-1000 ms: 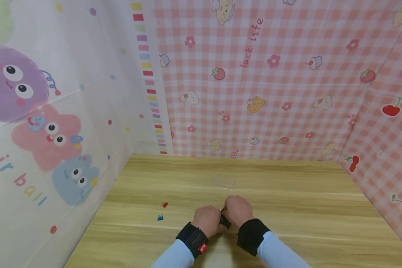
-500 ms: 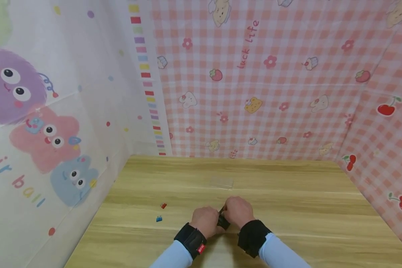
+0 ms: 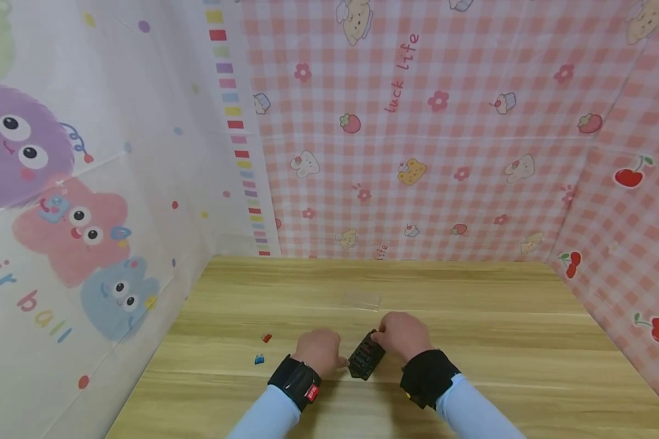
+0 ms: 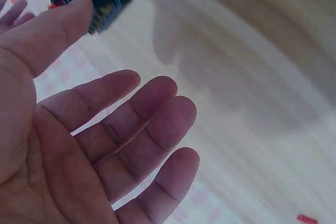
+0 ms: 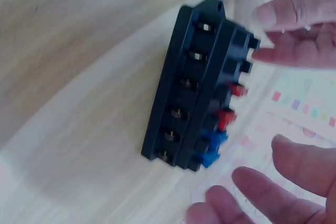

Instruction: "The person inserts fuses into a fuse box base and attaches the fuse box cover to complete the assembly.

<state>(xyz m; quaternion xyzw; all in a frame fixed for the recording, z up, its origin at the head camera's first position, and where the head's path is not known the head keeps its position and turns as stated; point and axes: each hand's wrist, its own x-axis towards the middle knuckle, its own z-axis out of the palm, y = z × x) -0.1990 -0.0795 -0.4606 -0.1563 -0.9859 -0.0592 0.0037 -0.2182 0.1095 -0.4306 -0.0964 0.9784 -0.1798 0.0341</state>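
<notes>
A black fuse block [image 3: 367, 358] lies between my hands, slanted on the wood table in the head view. In the right wrist view the fuse block [image 5: 191, 87] shows a row of metal contacts, with red fuses [image 5: 227, 119] and blue fuses [image 5: 212, 150] along one side. My left hand [image 3: 320, 353] is beside its near left end; in the left wrist view this left hand [image 4: 105, 129] has its fingers spread and its thumb in front of the block. My right hand [image 3: 403, 336] is at the far right corner, fingers loose; the right wrist view shows the right hand [image 5: 278, 187] apart from the block.
A loose red fuse [image 3: 266, 338] and a blue fuse [image 3: 259, 360] lie to the left on the table [image 3: 472, 305]. Behind the hands is a clear plastic cover [image 3: 361, 299]. Patterned cloth walls [image 3: 417, 134] stand at the back and both sides.
Both hands gripped the fuse block earlier. Now the left hand has drawn away to the left, the right hand has shifted right, and more of the block shows between them.
</notes>
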